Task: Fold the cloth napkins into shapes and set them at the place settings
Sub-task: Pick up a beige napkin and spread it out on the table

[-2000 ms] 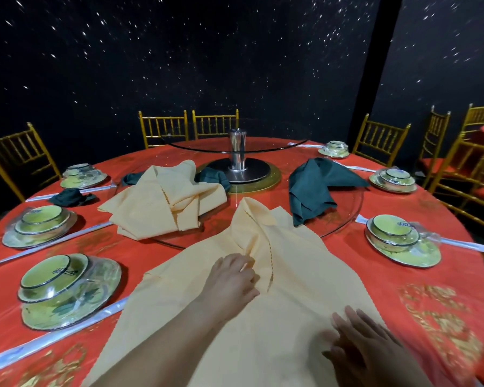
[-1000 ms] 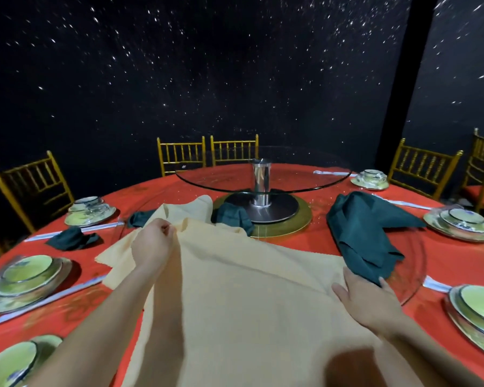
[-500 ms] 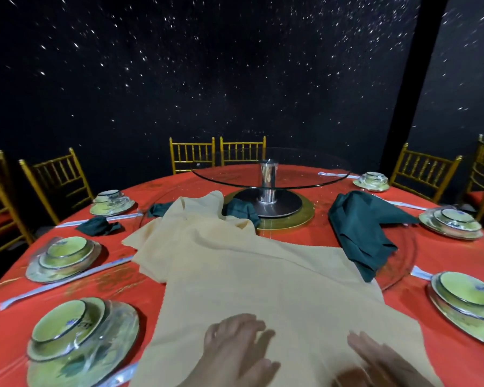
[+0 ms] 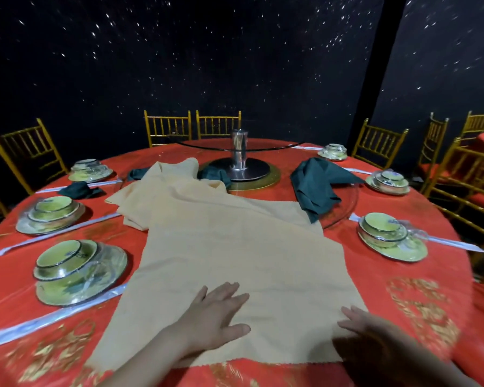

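- Red table (image 4: 375, 275), round; wrapped plate-and-bowl set (image 4: 80, 270) near the left edge, two more such sets behind it.
- Small dark green napkin (image 4: 78, 189) bunched up far left, between the two farther sets.
- Rumpled yellow napkin (image 4: 162, 191) heaped left of centre, partly on the glass turntable (image 4: 344, 202); its near edge goes under the flat one.
- Flat yellow napkin (image 4: 235, 261): pale yellow cloth, spread open and smooth in front of the person, near edge along the table edge, far end reaching up to the turntable; slightly skewed, faint crease lines across it.
- Left hand (image 4: 215, 317): palm down on the near middle of the flat yellow napkin, fingers straight and fanned, holding nothing.
- Right hand (image 4: 366, 325): blurred, fingers straight, lying on the napkin's near right corner; the hands are apart.
- Big dark green napkin (image 4: 316, 185) crumpled on the turntable right of centre, just beside the flat napkin's far right corner.
- Plate-and-bowl set (image 4: 391, 236) at right, gold chairs (image 4: 379, 143) behind.
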A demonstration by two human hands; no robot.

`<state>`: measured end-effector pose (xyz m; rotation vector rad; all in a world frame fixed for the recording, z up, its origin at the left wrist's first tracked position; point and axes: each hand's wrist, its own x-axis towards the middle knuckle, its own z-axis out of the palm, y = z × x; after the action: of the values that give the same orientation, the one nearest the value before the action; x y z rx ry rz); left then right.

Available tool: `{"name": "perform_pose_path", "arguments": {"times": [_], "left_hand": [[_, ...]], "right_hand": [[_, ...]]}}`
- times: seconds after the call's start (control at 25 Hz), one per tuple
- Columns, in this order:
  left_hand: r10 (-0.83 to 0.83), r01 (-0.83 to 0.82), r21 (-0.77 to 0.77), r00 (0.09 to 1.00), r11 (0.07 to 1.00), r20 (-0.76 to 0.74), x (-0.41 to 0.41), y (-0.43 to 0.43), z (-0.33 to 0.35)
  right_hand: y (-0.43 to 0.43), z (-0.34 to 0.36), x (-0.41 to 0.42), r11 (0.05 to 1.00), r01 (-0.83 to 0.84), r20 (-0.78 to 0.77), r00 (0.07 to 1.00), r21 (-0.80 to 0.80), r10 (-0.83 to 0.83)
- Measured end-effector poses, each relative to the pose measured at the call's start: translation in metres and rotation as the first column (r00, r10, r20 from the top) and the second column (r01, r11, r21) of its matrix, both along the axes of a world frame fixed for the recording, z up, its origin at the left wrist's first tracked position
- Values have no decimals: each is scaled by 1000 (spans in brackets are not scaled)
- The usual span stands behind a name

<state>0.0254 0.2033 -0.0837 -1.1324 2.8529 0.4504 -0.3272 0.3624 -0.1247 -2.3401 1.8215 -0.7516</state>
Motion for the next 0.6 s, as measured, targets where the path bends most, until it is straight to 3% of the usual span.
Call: {"name": "perform_pose_path", "arguments": {"times": [0.08,0.16,0.24,0.32,0.44,0.6], "left_hand": [[22,-22,33,1000,999,0,-6,7,7],[-5,7,62,999,998,-43,-15,21,12],[-75,76,89,997,993,-13,-22,39,14],[-116,115,16,993,993,28,-25,50,10],[-158,143,-112,978,983,-136,-20,56,6],[-155,201,84,911,976,-382,-7,65,14]], "right_hand": [[-1,17,10,998,28,48,998,49,-30],[-1,27,22,999,-6,58,998,-44,9],[4,47,21,997,82,78,994,-4,-81],[11,59,22,989,142,0,990,32,-142],[23,77,13,973,229,155,960,44,-233],[36,108,19,957,284,394,874,57,-283]]}}
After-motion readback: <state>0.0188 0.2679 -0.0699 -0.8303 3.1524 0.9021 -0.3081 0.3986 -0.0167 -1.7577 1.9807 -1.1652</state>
